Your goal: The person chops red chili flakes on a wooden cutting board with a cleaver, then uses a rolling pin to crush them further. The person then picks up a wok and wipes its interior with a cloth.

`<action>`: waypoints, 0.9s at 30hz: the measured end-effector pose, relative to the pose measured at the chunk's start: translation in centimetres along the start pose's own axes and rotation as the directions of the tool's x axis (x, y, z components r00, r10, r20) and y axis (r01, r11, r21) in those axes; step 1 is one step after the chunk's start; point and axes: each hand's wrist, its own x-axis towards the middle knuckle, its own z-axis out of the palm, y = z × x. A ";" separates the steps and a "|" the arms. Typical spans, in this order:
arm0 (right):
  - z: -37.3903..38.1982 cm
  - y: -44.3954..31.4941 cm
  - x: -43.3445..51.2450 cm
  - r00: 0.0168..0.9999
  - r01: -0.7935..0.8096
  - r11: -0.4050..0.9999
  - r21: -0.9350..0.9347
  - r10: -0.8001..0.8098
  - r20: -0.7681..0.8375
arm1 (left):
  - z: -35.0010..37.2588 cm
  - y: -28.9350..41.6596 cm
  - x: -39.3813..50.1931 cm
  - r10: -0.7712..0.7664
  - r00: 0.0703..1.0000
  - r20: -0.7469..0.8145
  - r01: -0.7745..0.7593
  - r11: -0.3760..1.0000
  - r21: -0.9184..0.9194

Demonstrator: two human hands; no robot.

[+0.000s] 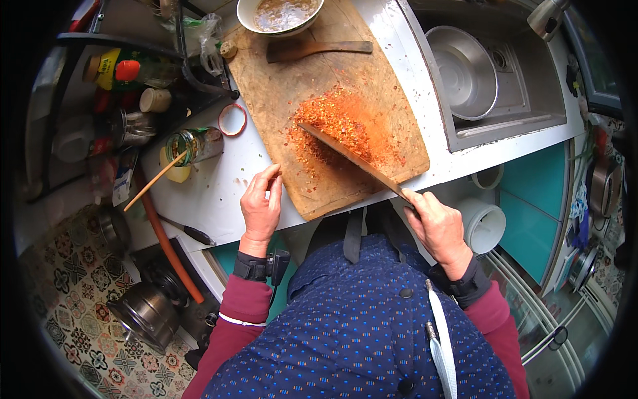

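Observation:
My right hand (435, 224) grips the handle of a kitchen knife (351, 155). The blade slants up and left across the wooden cutting board (319, 202), its edge in a heap of chopped red chili flakes and seeds (344, 122). Finer red bits are spread around the heap. Beside the board's left edge hovers my left hand (261, 199), with thumb and forefinger slightly apart and nothing seen between them. At the far end of the board lies a dark wooden spatula (319, 49), with a white bowl of brownish liquid (281, 17) beyond it.
Left on the counter are a glass jar (204, 144) with a wooden stick (154, 182) in its mouth, a jar lid (232, 120) and a black-handled knife (194, 233) near the edge. A rack (182, 75) holds bottles. A metal basin (461, 75) sits in the sink (541, 90).

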 end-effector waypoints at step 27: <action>0.6 -0.8 1.3 0.999 -0.020 1.000 0.019 0.019 0.047 | -0.7 -0.4 0.6 0.026 0.999 -0.038 -0.026 1.000 -0.002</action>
